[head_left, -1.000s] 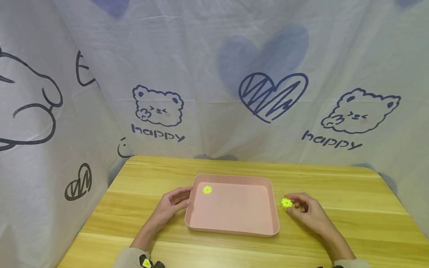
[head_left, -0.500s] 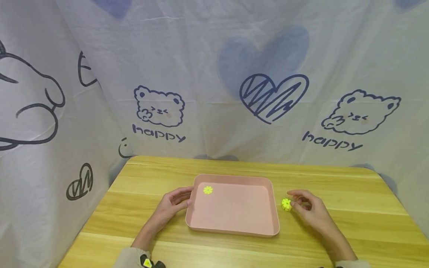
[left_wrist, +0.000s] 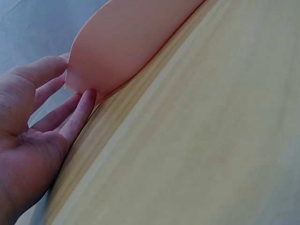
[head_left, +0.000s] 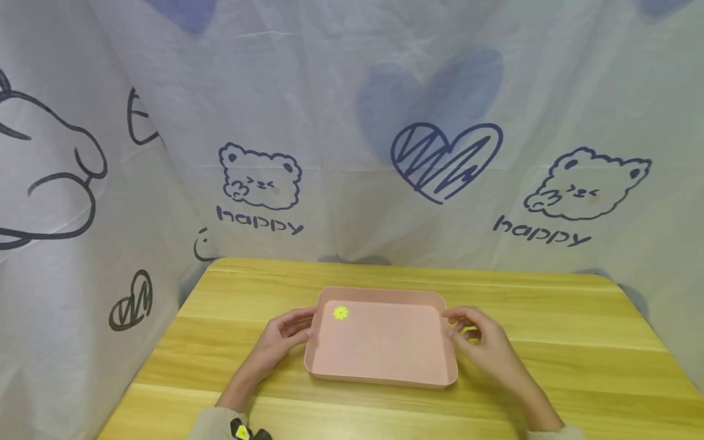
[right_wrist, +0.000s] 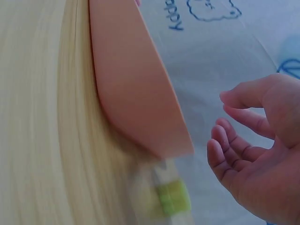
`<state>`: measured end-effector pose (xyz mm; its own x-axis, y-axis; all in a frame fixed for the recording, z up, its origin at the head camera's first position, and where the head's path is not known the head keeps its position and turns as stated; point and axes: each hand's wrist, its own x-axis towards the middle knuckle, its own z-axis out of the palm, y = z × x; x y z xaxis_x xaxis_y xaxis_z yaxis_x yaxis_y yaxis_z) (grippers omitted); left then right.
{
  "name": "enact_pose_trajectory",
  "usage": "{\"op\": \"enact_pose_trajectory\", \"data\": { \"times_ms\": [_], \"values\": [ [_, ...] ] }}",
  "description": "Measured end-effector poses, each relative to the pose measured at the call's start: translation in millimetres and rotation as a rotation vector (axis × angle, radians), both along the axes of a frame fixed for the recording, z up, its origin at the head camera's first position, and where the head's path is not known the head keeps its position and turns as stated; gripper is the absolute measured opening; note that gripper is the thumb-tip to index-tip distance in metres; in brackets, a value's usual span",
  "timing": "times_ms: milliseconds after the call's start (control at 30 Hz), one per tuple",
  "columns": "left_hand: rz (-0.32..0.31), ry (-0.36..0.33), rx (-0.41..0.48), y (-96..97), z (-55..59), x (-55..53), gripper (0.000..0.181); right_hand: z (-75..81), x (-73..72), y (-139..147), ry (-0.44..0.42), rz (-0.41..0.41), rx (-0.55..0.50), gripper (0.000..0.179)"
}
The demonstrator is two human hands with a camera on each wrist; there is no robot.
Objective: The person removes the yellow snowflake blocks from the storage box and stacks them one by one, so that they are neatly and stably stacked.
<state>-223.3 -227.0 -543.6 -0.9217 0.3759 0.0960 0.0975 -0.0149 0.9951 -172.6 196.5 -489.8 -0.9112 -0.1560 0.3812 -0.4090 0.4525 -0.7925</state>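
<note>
A pink rectangular tray (head_left: 385,351) lies on the wooden table. Inside it, near the back left corner, sits a flat neon-yellow flower-shaped disc (head_left: 341,313). My left hand (head_left: 283,337) rests its fingertips against the tray's outer left wall; the left wrist view shows those fingers (left_wrist: 84,101) low on that wall. At the tray's right edge hovers my right hand (head_left: 484,342), fingers loosely bent with nothing between them. Below it in the right wrist view, a blurred yellow-green stack of pieces (right_wrist: 173,198) stands beside the tray; the hand mostly hides it in the head view.
The light wooden table (head_left: 577,342) extends on all sides of the tray. A whitish cloth (head_left: 341,201) printed with hearts and bears hangs behind and to the left of it.
My right hand let go of the yellow stack of pieces, drew back slightly, then moved left to the tray's right edge. My left hand stayed in place.
</note>
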Motion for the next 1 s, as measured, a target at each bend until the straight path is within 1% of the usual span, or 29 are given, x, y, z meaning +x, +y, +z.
{"op": "enact_pose_trajectory", "data": {
  "times_ms": [167,300,533,767,900,1000],
  "values": [
    [0.005,-0.012,0.002,0.0,-0.2,-0.6,0.050,6.0,-2.3,-21.3,-0.050,0.026,-0.029,0.027],
    [0.006,-0.017,0.003,0.2,-0.2,-0.7,0.050,7.7,-7.1,-38.9,-0.082,0.043,-0.048,0.028],
    [0.007,-0.013,0.001,0.3,-0.1,-0.9,0.050,5.4,-18.2,-70.2,-0.146,0.053,-0.034,0.029],
    [0.014,-0.012,-0.007,0.4,-1.5,-2.3,0.049,2.7,-27.3,-100.2,-0.172,0.066,-0.008,0.031],
    [0.012,-0.012,0.001,0.6,-1.3,-1.8,0.050,0.1,-31.2,-114.7,-0.207,0.087,-0.022,0.031],
    [0.013,-0.021,0.008,0.5,0.3,-1.3,0.050,-0.7,-35.0,-124.5,-0.213,0.109,-0.028,0.031]
  ]
}}
